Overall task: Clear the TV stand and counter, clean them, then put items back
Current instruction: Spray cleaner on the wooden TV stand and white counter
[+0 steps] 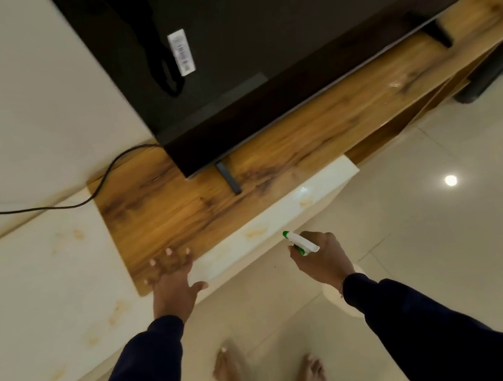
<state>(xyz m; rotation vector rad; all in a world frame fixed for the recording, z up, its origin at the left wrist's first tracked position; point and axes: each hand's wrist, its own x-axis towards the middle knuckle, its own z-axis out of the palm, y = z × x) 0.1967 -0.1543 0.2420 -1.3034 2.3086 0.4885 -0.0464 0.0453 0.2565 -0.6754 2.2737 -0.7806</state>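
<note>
Spray bottle [301, 243] gripped in right hand [322, 259], nozzle angled up-left toward wooden TV stand [183, 210], left hand [172, 280] spread flat on it

Setting: home living room. Evidence: large flat-screen TV [259, 48] fills the upper centre of the frame, standing on a wood-grain TV stand [183, 210] that runs from centre to upper right. Black cable [93, 192] trails off the stand's left end along a plain cream wall [13, 92] at upper left. Glossy pale floor tiles [436, 232] at right reflect a ceiling light. Bare feet [309, 378] at bottom centre.
</note>
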